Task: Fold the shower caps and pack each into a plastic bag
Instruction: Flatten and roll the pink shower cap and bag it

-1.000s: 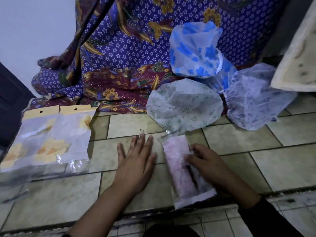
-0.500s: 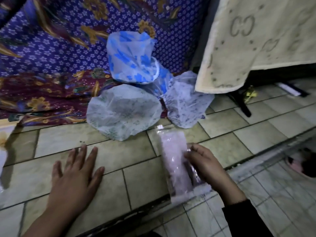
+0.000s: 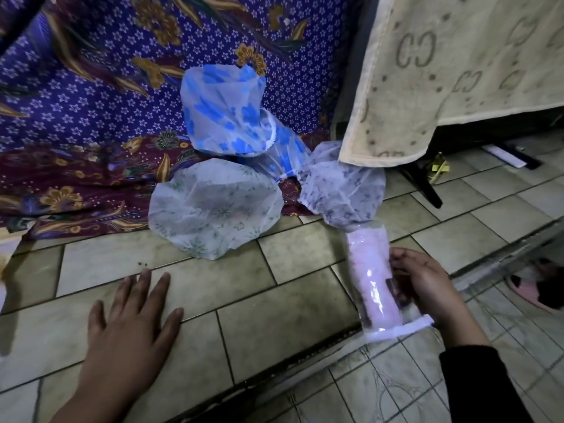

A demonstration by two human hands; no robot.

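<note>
Beige tiled floor [image 3: 250,297], purple batik cloth [image 3: 100,96], cream towel [image 3: 464,71] hanging.

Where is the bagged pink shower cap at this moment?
Head view, lower right: the bagged pink shower cap is held by the right hand, its far end by the purple-flowered cap.

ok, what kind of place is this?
Likely a home, work done on the floor: beige ceramic floor tiles, a purple floral batik cloth draped behind, a cream patterned towel hanging at right.
</note>
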